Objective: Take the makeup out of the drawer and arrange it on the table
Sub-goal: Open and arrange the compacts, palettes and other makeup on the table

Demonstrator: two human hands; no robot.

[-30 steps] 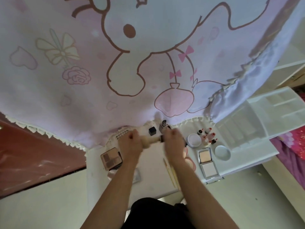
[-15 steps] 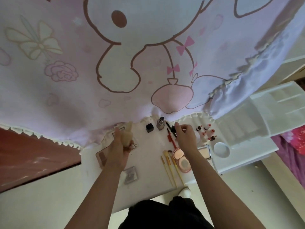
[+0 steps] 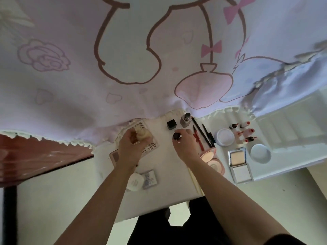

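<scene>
Makeup bottle [image 3: 141,137], beige, is being gripped by the left hand [image 3: 131,147] over a printed palette [image 3: 150,148] at the back of the white tabletop [image 3: 168,179]. The right hand [image 3: 185,145] is pinching a small dark cap [image 3: 176,136], just beside a black cube [image 3: 171,125] and a grey bottle [image 3: 185,120]. Pencils [image 3: 199,138], compacts [image 3: 238,163] and a white jar [image 3: 225,137] are lying to the right.

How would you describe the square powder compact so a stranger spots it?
Below the pink cartoon cloth, look right of the right hand. Nearer than the red-capped bottles lies the powder compact, open. It alone is square and silver-edged; the jar, dish and pink compact beside it are round.
</scene>
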